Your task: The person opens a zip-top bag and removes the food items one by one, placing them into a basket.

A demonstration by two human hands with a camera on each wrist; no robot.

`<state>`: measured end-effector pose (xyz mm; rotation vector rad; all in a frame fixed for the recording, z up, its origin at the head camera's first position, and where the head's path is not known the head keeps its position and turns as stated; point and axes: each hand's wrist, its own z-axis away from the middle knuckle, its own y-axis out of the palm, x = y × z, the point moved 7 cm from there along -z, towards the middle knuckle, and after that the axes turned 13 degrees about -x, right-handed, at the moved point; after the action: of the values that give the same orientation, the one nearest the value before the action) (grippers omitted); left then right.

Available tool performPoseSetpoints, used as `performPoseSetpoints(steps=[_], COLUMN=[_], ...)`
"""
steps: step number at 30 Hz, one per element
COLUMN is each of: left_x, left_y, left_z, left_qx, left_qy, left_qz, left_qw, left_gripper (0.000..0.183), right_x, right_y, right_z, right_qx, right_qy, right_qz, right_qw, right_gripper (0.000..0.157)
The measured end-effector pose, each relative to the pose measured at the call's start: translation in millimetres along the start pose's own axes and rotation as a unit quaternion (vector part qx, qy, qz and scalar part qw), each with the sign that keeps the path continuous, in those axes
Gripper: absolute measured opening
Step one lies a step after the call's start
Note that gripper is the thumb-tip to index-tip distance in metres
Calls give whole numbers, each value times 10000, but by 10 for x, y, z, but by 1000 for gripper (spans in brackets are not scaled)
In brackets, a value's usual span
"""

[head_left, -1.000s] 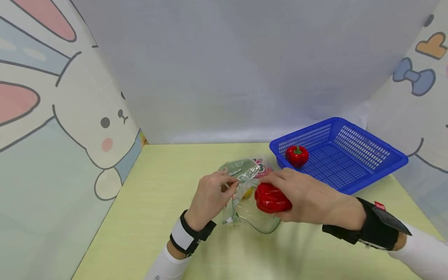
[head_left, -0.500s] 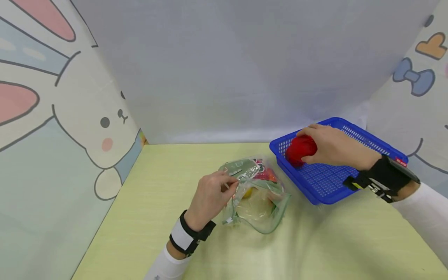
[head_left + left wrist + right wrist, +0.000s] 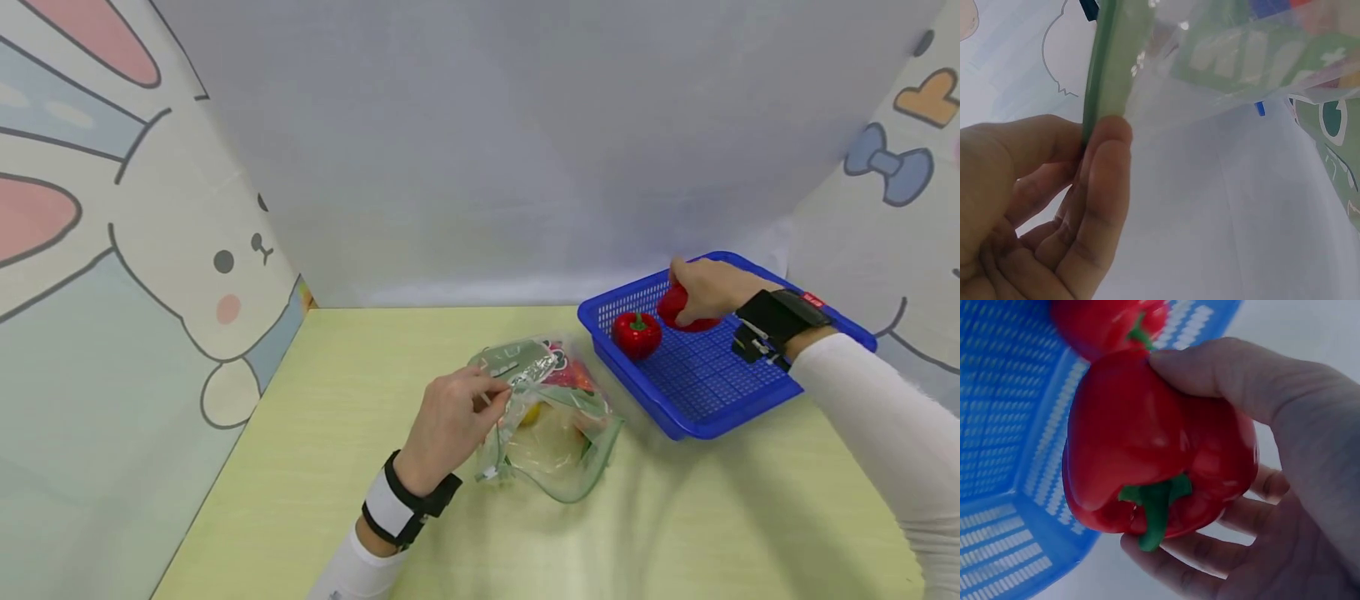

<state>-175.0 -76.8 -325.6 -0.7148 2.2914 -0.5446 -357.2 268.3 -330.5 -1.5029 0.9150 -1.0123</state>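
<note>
My left hand pinches the green-edged opening of a clear zip bag lying on the table. The pinched zip strip shows between thumb and fingers in the left wrist view. Something yellow and something pale show through the bag's plastic. My right hand grips a red bell pepper over the blue basket. Up close in the right wrist view, this bell pepper has its green stem facing the camera. A second red bell pepper sits in the basket's left corner, just left of the held one.
Behind the bag's opening, its printed part shows green and red. The basket stands at the back right of the pale yellow table. A grey-white backdrop rises behind, with rabbit-printed side panels.
My right hand has carried the bell pepper from above the bag to the basket, first in front of the second pepper, then further right and back. My left hand has stayed on the bag.
</note>
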Motion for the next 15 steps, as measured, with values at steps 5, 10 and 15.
performPoseSetpoints(steps=[5, 10, 15], left_x=[2, 4, 4], left_y=[-8, -12, -12], left_z=[0, 2, 7], left_qx=[14, -14, 11], left_qy=[-10, 29, 31], left_qz=[-10, -25, -16], left_qw=[10000, 10000, 10000], left_gripper=[6, 5, 5], right_x=[-222, -332, -410], right_y=[309, 552, 738], right_z=[-167, -246, -268], right_qx=[270, 432, 534], right_qy=[96, 278, 487], right_qz=[148, 51, -182], right_qw=[9995, 9987, 9972], right_gripper=[59, 44, 40])
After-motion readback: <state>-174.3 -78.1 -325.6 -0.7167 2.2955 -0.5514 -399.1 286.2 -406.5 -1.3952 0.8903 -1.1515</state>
